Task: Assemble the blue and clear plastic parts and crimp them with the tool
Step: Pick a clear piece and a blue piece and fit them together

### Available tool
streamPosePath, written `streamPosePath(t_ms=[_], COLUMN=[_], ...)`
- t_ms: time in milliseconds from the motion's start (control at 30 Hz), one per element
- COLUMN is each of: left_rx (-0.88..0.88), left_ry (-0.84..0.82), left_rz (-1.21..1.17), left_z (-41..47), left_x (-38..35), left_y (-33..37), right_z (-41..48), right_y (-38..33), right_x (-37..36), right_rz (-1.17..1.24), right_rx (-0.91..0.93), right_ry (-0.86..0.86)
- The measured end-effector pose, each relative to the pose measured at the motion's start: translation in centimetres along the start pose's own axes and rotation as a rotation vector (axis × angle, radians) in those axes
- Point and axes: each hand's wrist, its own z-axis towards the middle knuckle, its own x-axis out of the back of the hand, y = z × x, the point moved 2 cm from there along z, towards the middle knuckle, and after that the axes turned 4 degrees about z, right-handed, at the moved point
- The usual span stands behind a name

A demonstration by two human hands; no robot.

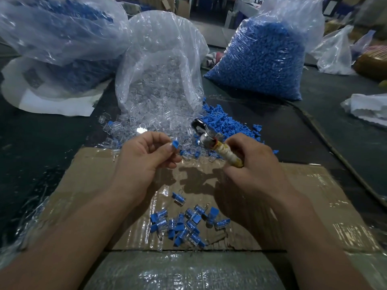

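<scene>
My left hand [144, 158] pinches a small blue and clear plastic part [175, 145] between thumb and fingertips, above the cardboard. My right hand [251, 164] grips the crimping tool [217, 146] by its taped handle, its metal jaws pointing up and left toward the loose parts. The jaws are apart from the pinched part. A heap of loose clear parts [146, 124] spills from an open clear bag [161, 65]. Loose blue parts [226, 120] lie to the right of them. Several assembled blue and clear pieces [184, 225] lie on the cardboard [94, 185] between my forearms.
A full bag of blue parts [261, 59] stands at the back right. A big bag [60, 34] with blue contents lies at the back left. White plastic bags [368, 107] sit at the right edge. A dark cable [326, 139] runs across the dark table on the right.
</scene>
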Motion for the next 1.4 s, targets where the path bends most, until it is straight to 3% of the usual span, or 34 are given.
streamPosePath(t_ms=[700,933,1400], left_rx=[-0.099,-0.198,-0.228], left_ry=[0.018,0.051,0.091], left_rz=[0.119,0.22,0.294], left_z=[-0.9,-1.3,-1.4], left_x=[-0.8,-0.9,-1.0], left_y=[1.3,1.3,1.5], right_z=[0.0,0.1,0.2], right_y=[-1.2,-1.8,-1.7], right_x=[-1.6,-1.8,-2.0], right_rz=[-0.028,0.014,-0.021], right_rx=[0.03,0.037,0.051], right_ry=[-0.187,-0.179,-0.144])
